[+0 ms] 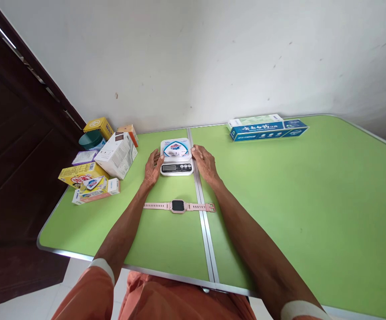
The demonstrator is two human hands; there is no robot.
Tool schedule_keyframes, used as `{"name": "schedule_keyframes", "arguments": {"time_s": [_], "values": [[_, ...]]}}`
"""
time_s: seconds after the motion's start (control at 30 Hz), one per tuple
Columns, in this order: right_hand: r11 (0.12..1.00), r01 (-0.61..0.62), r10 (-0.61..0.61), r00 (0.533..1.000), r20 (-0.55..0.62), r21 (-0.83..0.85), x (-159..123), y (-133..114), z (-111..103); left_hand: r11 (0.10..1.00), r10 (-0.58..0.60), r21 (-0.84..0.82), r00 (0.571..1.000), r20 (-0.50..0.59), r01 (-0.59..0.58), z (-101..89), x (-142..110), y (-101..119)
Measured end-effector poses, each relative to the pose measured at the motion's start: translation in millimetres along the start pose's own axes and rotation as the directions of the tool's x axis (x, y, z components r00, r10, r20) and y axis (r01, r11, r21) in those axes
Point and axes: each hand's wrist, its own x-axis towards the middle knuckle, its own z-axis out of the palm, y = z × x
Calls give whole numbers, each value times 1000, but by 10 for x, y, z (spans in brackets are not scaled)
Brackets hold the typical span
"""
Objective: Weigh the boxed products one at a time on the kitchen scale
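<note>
A small white digital scale (177,168) sits on the green table, its display and buttons facing me. On its platform lies a white and blue soap pack (175,148). My left hand (153,168) is at the scale's left side, with its thumb against the edge and its fingers curved along it. From the right side my right hand (205,162) holds the scale too, thumb at the platform's edge. Between my forearms, a pink smartwatch (178,206) lies stretched out flat, dark screen up. The left end of its strap reaches my left forearm.
At the left is a cluster of goods: a white box (117,154), a yellow box (98,127), a green-lidded jar (90,139) and several other packs. Blue toothpaste boxes (268,129) lie near the wall. A metal seam (203,222) crosses the table (299,213).
</note>
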Motion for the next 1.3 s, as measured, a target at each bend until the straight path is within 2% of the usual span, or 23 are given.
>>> {"name": "schedule_keyframes", "arguments": {"time_s": [0.5,0.6,0.77,0.9,1.03,1.3], "values": [[999,-35,35,999,-2,36,-1,4,7,1000,-9,24,1000,8,8,1,7,-17],[995,-53,54,999,1,84,1,21,2,1000,-11,19,1000,10,11,14,8,-5],[984,-110,98,991,90,143,73,38,-45,995,28,90,998,62,-33,-20,156,96],[999,-41,39,981,188,5,215,-13,-78,953,92,267,975,203,-146,-108,406,226],[989,77,-44,967,250,-123,394,-66,-48,901,86,379,942,325,-213,-160,621,310],[950,190,-96,932,348,-246,614,-245,-29,884,73,400,916,394,-242,-223,797,480]]}}
